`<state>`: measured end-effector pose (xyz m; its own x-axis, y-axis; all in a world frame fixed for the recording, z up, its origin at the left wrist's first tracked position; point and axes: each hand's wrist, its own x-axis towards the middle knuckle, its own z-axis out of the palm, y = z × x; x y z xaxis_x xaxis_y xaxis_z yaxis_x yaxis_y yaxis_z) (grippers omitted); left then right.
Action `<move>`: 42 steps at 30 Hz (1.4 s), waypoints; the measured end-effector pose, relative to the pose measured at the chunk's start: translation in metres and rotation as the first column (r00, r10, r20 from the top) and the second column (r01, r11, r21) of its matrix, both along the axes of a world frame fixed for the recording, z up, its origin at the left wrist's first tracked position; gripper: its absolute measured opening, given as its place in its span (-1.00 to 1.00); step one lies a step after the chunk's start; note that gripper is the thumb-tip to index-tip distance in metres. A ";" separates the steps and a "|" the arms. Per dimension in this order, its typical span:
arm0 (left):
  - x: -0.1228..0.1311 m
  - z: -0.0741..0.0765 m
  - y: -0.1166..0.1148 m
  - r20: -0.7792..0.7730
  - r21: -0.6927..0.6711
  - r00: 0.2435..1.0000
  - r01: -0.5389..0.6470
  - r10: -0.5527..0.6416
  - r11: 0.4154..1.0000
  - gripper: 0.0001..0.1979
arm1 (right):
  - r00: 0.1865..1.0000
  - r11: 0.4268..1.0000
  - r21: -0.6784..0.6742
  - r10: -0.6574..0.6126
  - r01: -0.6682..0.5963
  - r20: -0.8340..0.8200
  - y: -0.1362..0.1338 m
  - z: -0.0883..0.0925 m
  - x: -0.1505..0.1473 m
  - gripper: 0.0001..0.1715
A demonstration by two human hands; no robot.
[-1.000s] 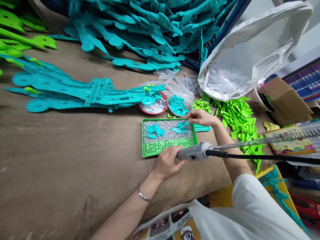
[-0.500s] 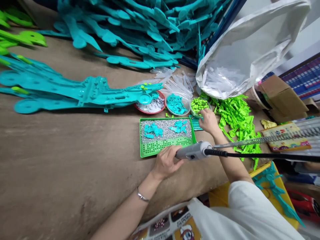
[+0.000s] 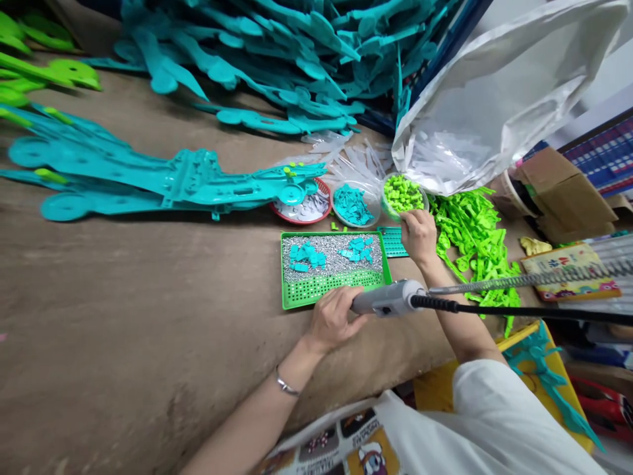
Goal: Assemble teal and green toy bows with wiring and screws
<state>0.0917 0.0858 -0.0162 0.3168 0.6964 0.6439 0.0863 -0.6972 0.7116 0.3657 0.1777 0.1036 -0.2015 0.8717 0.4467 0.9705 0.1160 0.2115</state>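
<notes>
My left hand (image 3: 336,318) is wrapped around the front end of a grey electric screwdriver (image 3: 388,300), just over the near edge of a green tray (image 3: 316,290). The tray holds a bed of small silvery screws (image 3: 330,260) with two clusters of teal plastic pieces (image 3: 307,256) on top. My right hand (image 3: 419,234), fingers pinched together, is at the near rim of a clear bowl of small lime-green plastic parts (image 3: 403,192). What its fingertips hold, if anything, is too small to make out. Beside that bowl sits a bowl of teal pieces (image 3: 353,204).
Long teal plastic mouldings (image 3: 188,178) lie at left, overhanging a red basket (image 3: 324,211). More teal mouldings (image 3: 277,59) are heaped behind. Lime-green parts (image 3: 475,237) pile up at right, near a white sack (image 3: 445,152). A spring (image 3: 519,277) and black cable (image 3: 534,308) run rightward from the screwdriver.
My right hand has drawn back from the green-parts bowl toward its near rim, uncovering more of the parts. My left hand stays on the screwdriver. The view has shifted slightly.
</notes>
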 end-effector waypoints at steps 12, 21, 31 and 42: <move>0.001 0.000 0.001 0.006 0.002 1.000 0.000 0.000 1.000 -0.59 | 0.979 0.951 -0.273 0.101 -0.147 -0.174 0.045 -0.032 -0.066 -0.65; 0.007 0.002 -0.007 0.039 -0.010 0.999 0.000 0.001 1.000 -0.59 | 0.918 0.966 -0.181 0.102 -0.182 -0.383 -0.020 -0.014 -0.057 -0.58; 0.009 0.003 -0.011 0.058 0.012 0.994 0.088 -0.088 0.996 -0.58 | 0.933 0.967 -0.247 -0.034 -0.060 -0.359 -0.061 -0.053 -0.065 -0.70; 0.006 0.004 -0.007 0.049 -0.018 0.996 0.078 -0.077 0.997 -0.59 | 0.941 0.966 -0.258 -0.070 -0.019 -0.331 -0.040 -0.047 -0.071 -0.68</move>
<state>0.0981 0.0792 -0.0123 0.3393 0.6839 0.6459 -0.0027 -0.6859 0.7277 0.2950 0.1381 0.0563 -0.0555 0.9674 0.2472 0.9824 0.0971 -0.1594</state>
